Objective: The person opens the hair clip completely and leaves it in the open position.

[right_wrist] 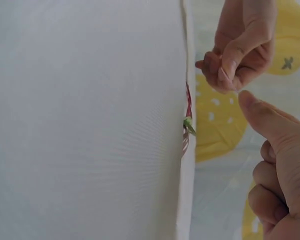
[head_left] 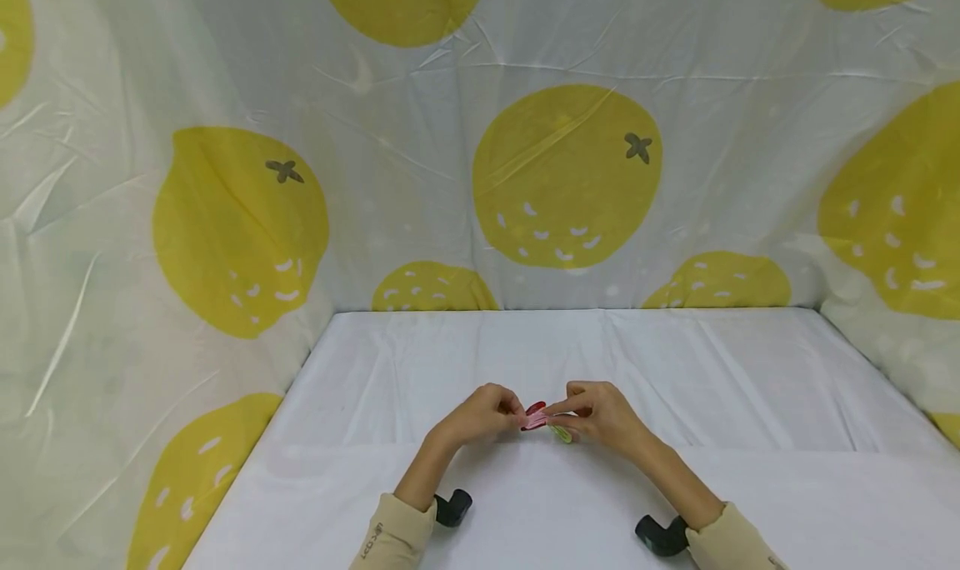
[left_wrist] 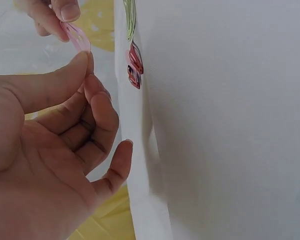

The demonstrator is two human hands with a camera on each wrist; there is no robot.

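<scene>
My left hand and right hand are pinching opposite ends of the pink clip over the worktop, roughly midway between its side edges; I should be gripping lightly, keeping it from twisting; red clips are lying nearby.

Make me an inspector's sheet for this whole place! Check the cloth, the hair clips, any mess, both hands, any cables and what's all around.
Surface: white cloth, with creases toward the back.
Job's things: pink snap hair clip held between both hands; red hair clip and green hair clip close by on the cloth.
Clutter: nothing seen.
Grippers: left hand and right hand pinch opposite ends of the pink clip.
Cables: nothing seen.
Surroundings: pale sheets printed with yellow fruit, behind and at both sides.
</scene>
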